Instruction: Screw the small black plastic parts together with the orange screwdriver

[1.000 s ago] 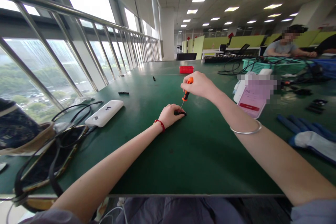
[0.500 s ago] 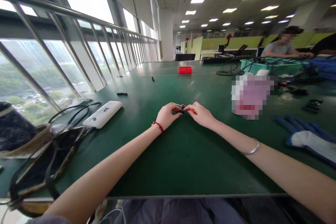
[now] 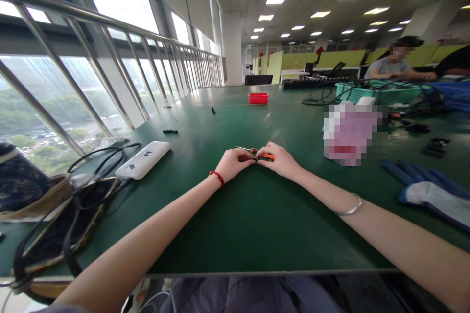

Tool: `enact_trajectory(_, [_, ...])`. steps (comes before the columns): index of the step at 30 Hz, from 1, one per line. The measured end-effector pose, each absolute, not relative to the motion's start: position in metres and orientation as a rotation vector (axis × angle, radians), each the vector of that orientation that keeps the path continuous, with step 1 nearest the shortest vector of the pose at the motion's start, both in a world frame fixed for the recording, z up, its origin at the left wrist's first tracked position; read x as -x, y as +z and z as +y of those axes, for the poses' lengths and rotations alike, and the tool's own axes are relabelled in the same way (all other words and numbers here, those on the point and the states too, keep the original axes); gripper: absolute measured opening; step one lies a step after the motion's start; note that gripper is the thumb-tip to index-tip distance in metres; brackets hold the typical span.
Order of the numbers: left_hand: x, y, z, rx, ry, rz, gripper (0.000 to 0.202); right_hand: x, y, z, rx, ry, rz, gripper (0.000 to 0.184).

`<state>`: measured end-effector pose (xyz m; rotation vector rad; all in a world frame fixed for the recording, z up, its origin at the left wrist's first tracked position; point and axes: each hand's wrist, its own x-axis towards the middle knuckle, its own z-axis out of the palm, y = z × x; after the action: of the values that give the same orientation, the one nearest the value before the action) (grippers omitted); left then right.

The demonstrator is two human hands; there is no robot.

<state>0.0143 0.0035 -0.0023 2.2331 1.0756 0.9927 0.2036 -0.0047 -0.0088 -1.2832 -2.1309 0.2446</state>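
Note:
My left hand (image 3: 233, 164) is closed, thumb and fingers pinching a small black part (image 3: 256, 159) whose kind I cannot make out. My right hand (image 3: 281, 161) is closed around a screwdriver (image 3: 267, 156) with an orange and black handle. Its thin metal shaft points left, passing just beyond my left fingers. The fingertips of both hands meet at the black part, low over the green table (image 3: 235, 225). Much of the black part and some of the handle are hidden by fingers.
A white power bank (image 3: 143, 160) and a phone (image 3: 69, 227) with black cables lie left. Ahead sits a red bin (image 3: 259, 98). On the right are a blurred pink package (image 3: 352, 134), blue-white gloves (image 3: 436, 195) and a green basket (image 3: 385, 93). A person (image 3: 391, 61) sits beyond.
My left hand has shifted slightly left and its wrist has lowered a little. More of the screwdriver's orange handle shows in my right hand, and the fingertips have come together at the black part.

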Motion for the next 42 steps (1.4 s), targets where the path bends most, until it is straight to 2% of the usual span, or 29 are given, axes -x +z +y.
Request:
enact_trajectory(13, [-0.010,0.000,0.003,-2.478,0.942,1.045,0.018,-0.205,-0.011,-0.002,1.253,0.229,-2.162,0.015])
enact_trajectory(20, [-0.012,0.008,-0.004,-3.014,0.675,1.132,0.024,-0.203,-0.011,-0.003,1.267,0.228,-2.160,0.015])
enact_trajectory(25, [-0.014,0.012,-0.005,-3.144,0.589,1.163,0.021,-0.201,-0.010,-0.004,1.307,0.188,-2.164,0.016])
enact_trajectory(34, [-0.012,0.004,0.002,-2.732,0.860,1.241,0.010,-0.200,-0.008,-0.005,1.394,0.122,-2.201,0.017])
enact_trajectory(42, [-0.011,-0.001,0.011,-2.464,0.935,1.151,0.012,-0.200,-0.007,-0.004,1.404,0.092,-2.223,0.016])
